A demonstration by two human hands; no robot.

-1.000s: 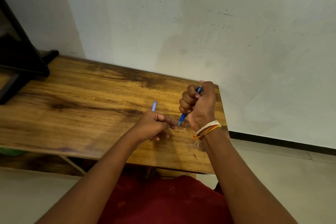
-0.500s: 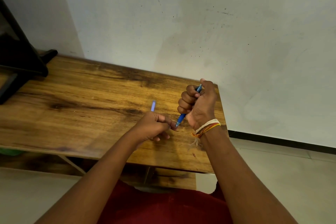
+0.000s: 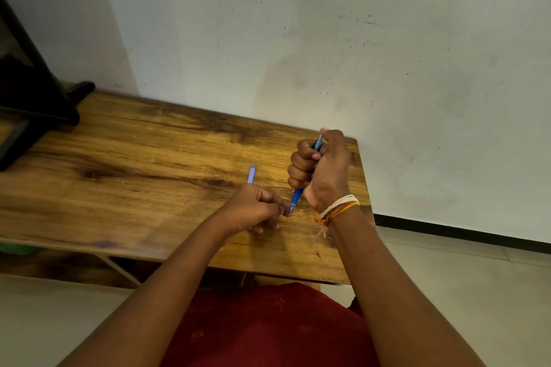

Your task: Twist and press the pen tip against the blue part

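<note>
**Pen held in fist, tip at left fingertips**

My right hand [image 3: 323, 171] wraps the blue pen [image 3: 297, 197] in a full fist grip, barrel steeply tilted, thumb over its top end, tip pointing down toward me. My left hand [image 3: 253, 207] rests on the wooden surface [image 3: 125, 176], fingers curled, pinching something small at the pen tip; I cannot tell what. A pale purple cap [image 3: 251, 174] lies just beyond the left knuckles. Thread bands [image 3: 338, 207] circle my right wrist.

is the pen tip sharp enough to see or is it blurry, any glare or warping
Head view: soft even light, no glare; the blue pen in the right hand reads clearly, but its tip at the left hand fingertips is too small to resolve; wide-angle bending curves the wooden table edges.
</note>
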